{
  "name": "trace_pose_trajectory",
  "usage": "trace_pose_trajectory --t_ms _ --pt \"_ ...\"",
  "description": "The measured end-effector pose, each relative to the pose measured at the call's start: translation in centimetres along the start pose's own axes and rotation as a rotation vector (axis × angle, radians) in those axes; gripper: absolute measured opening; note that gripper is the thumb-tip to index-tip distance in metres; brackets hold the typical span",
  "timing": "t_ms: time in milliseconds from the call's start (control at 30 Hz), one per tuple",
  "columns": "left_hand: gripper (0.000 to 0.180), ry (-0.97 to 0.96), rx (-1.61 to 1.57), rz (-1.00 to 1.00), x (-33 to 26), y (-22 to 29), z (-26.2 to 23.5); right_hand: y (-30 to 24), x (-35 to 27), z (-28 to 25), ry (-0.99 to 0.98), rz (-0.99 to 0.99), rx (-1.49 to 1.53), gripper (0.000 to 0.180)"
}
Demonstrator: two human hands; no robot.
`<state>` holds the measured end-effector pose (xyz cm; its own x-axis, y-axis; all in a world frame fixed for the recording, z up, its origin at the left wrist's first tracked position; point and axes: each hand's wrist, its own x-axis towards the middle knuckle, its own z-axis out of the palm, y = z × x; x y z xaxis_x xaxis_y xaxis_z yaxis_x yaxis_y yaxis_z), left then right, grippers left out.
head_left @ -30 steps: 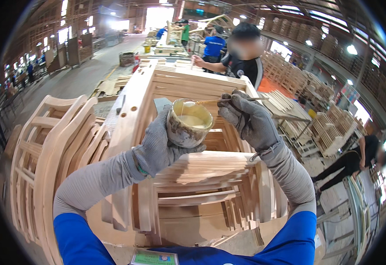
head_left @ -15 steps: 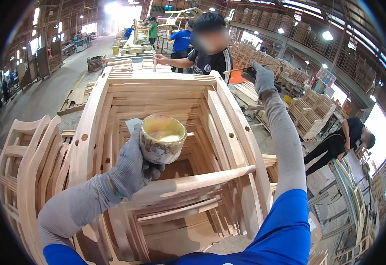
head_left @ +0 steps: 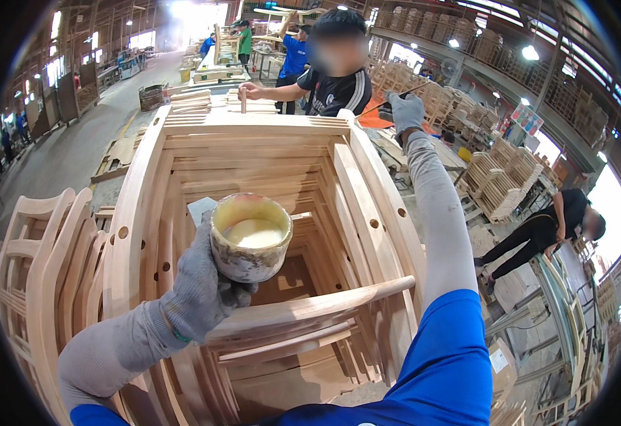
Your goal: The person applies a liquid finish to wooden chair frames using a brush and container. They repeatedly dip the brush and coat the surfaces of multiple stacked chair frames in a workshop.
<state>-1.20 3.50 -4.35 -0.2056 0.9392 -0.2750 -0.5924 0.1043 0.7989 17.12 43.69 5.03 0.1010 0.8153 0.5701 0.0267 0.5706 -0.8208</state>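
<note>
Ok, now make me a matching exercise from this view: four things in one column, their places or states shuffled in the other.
Things:
1. Cup
2. Thin stick
3. Wooden frames
4. Person in black top and trousers

Places or states:
A. Nested together, mid-picture
B. Held in the gloved right hand
C. Bent forward, at the picture's right
D. Held in the gloved left hand

Pairs: 1-D, 2-B, 3-A, 4-C

Worn on the head — the left of two side-by-side fisheyes — the camera faces forward and down. The cup [head_left: 251,248] and left hand [head_left: 198,287] sit close below the lens, the right hand [head_left: 405,113] farther out ahead. Frames [head_left: 303,312] fill the middle and bottom, and beyond them the floor [head_left: 129,96] runs far back toward the top, straight edges bowing at the sides.
</note>
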Motion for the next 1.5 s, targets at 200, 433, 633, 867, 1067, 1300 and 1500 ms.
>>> trace_pose_trajectory --t_ms 200,433,633,867,1067,1300,1500 --pt "0.062 0.062 0.029 -0.012 -0.1 -0.1 0.4 -0.5 0.3 -0.5 -0.004 -0.098 -0.235 0.025" --pt "0.061 0.041 0.010 -0.009 -0.5 0.1 0.4 0.0 -0.1 2.4 -0.186 -0.169 -0.388 0.022" --pt "0.061 -0.003 0.012 -0.025 -0.4 0.0 0.4 -1.3 1.9 1.8 -0.292 -0.311 -0.731 0.031" --pt "0.063 -0.025 0.003 -0.047 -0.4 0.2 0.6 -1.6 2.2 1.3 -0.245 -0.393 -0.800 0.032" --pt "0.064 -0.051 0.013 -0.035 -0.5 0.0 0.3 -0.3 1.3 1.8 -0.191 -0.160 -0.400 0.028" --pt "0.063 -0.054 0.036 0.007 -0.3 -0.2 0.4 1.6 -1.3 -0.5 -0.320 -0.071 -0.077 0.017" --pt "0.061 0.002 -0.001 0.074 -0.2 -0.4 0.1 2.1 -2.9 -1.6 -0.492 -0.110 -0.054 0.015"
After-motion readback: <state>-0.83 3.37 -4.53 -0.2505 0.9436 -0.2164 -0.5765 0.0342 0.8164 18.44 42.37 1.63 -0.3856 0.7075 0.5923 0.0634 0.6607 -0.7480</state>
